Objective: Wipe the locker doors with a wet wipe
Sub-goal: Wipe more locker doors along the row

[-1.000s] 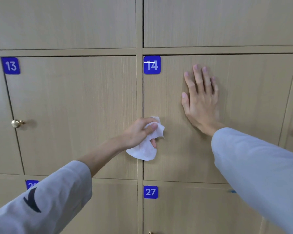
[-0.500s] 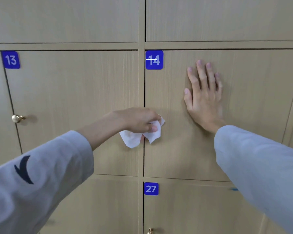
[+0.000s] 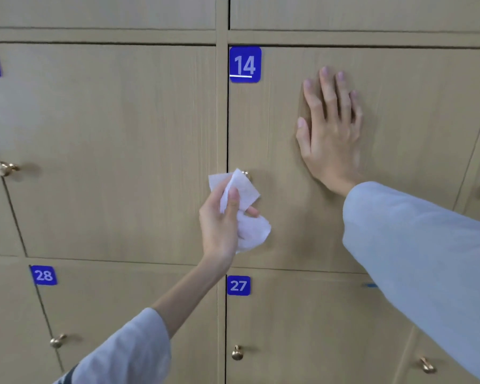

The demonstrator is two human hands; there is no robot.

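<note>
Wood-grain lockers filled the view, numbered 14, 27 and 28. Nearest, the left hand [image 3: 219, 217] pinched the crumpled wet wipe [image 3: 247, 212] between thumb and curled fingers, at the left edge of door 14 [image 3: 288, 231] beside its brass knob [image 3: 245, 174]. Farther, the right hand [image 3: 330, 128] lay flat, fingers spread on that door. No streaks showed; door 14 looked underway, others probably remained.

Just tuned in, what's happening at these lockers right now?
A person is cleaning the locker doors. The left hand grips a crumpled wet wipe at the left edge of door 14, right over its brass knob. The right hand rests flat on the same door, fingers straight and pointing up.
</note>
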